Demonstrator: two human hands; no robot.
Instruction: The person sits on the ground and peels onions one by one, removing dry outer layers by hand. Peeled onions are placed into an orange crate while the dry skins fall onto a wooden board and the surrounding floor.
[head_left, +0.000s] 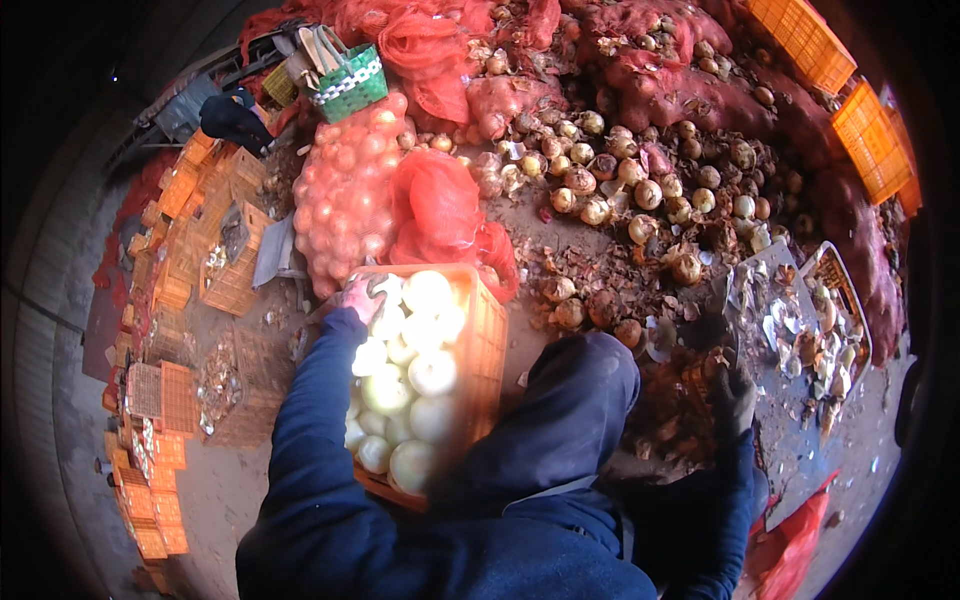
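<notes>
An orange plastic crate (489, 352) full of peeled white onions (431, 373) stands beside my left leg. My left hand (363, 297) is at its far left corner, on or just beside the onions there. Whether its fingers grip an onion or the rim is unclear. On the other side, my right hand (736, 401) is low in shadow beside the near left edge of a scrap-strewn board (776, 337). Its fingers are dark, and I cannot make out whether they hold anything. Unpeeled onions (647, 193) lie loose on the floor ahead of me.
A full red mesh sack of onions (345, 202) stands beyond the crate. Onion skins litter the floor. A basket of peelings (836, 322) sits at right. Stacked orange crates (176, 390) line the left, where another person (236, 120) bends over. A green woven basket (351, 84) is behind.
</notes>
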